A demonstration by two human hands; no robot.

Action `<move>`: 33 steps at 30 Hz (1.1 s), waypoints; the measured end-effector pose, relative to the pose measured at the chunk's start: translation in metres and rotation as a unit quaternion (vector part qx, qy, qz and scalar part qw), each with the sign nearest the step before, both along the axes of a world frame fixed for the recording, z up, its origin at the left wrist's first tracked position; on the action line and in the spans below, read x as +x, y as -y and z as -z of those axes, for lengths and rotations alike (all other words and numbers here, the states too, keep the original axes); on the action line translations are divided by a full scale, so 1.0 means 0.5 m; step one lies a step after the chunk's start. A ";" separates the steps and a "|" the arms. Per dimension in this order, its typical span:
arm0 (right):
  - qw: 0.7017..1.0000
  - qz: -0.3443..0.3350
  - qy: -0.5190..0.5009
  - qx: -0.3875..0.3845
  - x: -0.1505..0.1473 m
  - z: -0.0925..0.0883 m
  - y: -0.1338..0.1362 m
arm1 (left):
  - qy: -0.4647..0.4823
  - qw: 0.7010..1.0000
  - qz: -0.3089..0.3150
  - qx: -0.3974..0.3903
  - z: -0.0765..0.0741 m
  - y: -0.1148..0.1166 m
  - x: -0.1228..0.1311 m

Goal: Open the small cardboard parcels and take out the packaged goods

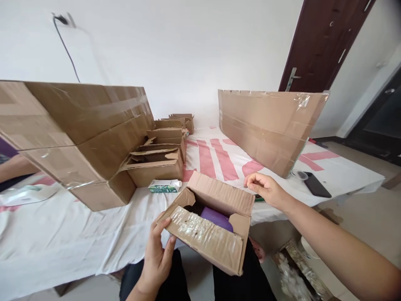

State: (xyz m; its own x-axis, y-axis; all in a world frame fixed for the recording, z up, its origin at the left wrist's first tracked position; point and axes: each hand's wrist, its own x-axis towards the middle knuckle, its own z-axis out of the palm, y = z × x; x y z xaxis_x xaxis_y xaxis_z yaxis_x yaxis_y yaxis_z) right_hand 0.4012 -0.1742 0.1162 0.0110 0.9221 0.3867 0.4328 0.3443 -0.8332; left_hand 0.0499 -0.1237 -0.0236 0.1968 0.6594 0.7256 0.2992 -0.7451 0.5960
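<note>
Cardboard box (205,235) in left hand (156,255)

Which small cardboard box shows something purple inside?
The box held by the left hand: a purple item shows inside; none in the row of boxes.

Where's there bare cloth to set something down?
The pink-striped cloth between the row of small boxes and the right cardboard panel; also the front-left cloth in front of the large cardboard structure. It's crowded around the open box in the left hand, with a small carton just beyond.
</note>
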 end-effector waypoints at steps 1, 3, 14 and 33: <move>1.000 0.022 -0.002 0.001 0.015 0.009 0.009 | -0.004 1.000 -0.004 0.000 -0.002 -0.002 -0.001; 0.998 0.070 0.002 0.000 0.048 0.026 0.025 | -0.007 0.999 -0.031 0.020 -0.009 -0.004 0.001; 0.885 0.290 0.278 -0.235 0.201 0.186 0.088 | -0.016 0.988 -0.124 0.091 -0.015 0.017 0.026; 0.918 -0.086 0.338 0.189 -0.160 -0.012 0.023 | -0.040 0.985 -0.145 0.088 -0.004 0.029 0.023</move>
